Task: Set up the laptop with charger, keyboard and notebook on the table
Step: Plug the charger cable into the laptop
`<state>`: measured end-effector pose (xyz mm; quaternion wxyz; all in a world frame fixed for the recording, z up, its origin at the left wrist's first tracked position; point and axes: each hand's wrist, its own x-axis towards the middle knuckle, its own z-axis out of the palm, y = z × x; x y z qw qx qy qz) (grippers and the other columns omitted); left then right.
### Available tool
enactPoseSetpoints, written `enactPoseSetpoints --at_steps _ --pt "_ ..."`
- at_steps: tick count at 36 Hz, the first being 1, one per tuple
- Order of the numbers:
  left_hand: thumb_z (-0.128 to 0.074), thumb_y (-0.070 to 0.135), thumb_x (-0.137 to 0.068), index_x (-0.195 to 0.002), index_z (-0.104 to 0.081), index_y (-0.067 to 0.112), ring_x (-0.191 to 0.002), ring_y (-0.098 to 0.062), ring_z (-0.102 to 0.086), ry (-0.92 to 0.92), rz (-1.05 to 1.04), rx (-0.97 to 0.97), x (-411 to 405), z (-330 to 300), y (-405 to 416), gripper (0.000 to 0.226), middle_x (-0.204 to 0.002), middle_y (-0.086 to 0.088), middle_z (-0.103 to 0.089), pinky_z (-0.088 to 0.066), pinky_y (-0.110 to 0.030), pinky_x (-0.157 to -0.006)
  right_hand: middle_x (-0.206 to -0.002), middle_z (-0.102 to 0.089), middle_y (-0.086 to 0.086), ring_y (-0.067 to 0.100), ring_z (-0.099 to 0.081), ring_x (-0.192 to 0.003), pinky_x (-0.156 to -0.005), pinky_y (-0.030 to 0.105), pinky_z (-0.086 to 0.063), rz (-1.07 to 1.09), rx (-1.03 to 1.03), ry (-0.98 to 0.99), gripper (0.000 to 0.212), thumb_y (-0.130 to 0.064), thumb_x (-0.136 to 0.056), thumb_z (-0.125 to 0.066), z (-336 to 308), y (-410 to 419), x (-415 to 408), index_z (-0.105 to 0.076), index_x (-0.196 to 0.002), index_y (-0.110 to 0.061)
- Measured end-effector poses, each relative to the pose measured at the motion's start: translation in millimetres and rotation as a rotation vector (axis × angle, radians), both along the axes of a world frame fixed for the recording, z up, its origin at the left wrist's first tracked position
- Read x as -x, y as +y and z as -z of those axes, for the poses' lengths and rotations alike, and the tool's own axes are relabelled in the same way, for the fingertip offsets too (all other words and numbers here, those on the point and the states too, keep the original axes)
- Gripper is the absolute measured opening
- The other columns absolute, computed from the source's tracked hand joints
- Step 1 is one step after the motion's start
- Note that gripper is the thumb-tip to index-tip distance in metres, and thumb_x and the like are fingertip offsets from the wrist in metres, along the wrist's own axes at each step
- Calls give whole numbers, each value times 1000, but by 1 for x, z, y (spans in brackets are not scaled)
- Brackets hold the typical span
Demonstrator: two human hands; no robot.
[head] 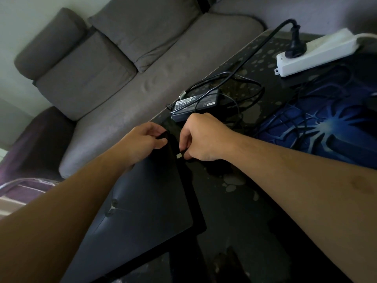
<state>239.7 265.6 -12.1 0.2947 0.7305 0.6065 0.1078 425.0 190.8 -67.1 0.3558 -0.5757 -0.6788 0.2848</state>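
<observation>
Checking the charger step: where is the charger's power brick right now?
In the head view, the power brick lies on the dark table near its far edge, just beyond the right hand, with the white power strip farther back right.

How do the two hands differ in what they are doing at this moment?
The left hand grips the far corner of the closed laptop, steadying it; the right hand pinches the charger connector, its metal tip pointing toward the laptop's edge. The left hand touches the laptop; the right hand's connector looks not yet inserted. Both hands are closed around something, close together above the dark table.
</observation>
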Motion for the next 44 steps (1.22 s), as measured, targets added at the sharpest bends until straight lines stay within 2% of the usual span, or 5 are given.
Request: enactPoseSetpoints --at_steps 20,29,31,34,44 --pt "-74 3 -90 -112 -67 14 -106 -26 -64 27 -44 0 -6 3 1 25 -117 -11 -67 -49 -38 -100 -74 -72 -13 11 -72 -86 -83 37 -63 84 -31 -4 16 -14 -76 -85 2 4 7 -80 -79 -30" --pt "-88 33 -75 -98 -59 19 -77 -12 -59 154 9 -58 -25 6 -3 40 -84 5 -65 -41 -26 -64 -81 -73 -11 14 -72 -89 -85 37 -62 61 -36 5 16 -16 -77 -85 -1 -1 5 -82 -82 -31" --pt "-87 46 -59 -102 -63 16 -82 -16 -62 247 20 -69 -27 3 -3 58 -88 2 -68 -44 -31 -66 -87 -76 -8 17 -71 -93 -83 33 -57 82 -73 -29 19 -14 -79 -82 -1 -4 7 -83 -88 -30" --pt "-85 26 -76 -112 -59 16 -96 -23 -61 258 -23 -73 -27 3 -2 45 -102 -3 -64 -49 -40 -82 -93 -78 -5 18 -71 -98 -85 33 -55 91 -66 -32 20 -13 -81 -80 -2 -7 7 -84 -93 -28" --pt "-78 37 -64 -106 -64 26 -106 -28 -64 -1 -47 -62 -9 12 -10 45 -115 -8 -65 -51 -50 -104 -83 -77 -2 22 -73 -89 -80 39 -64 79 -41 -47 13 -16 -75 -81 -6 -2 8 -83 -83 -26"
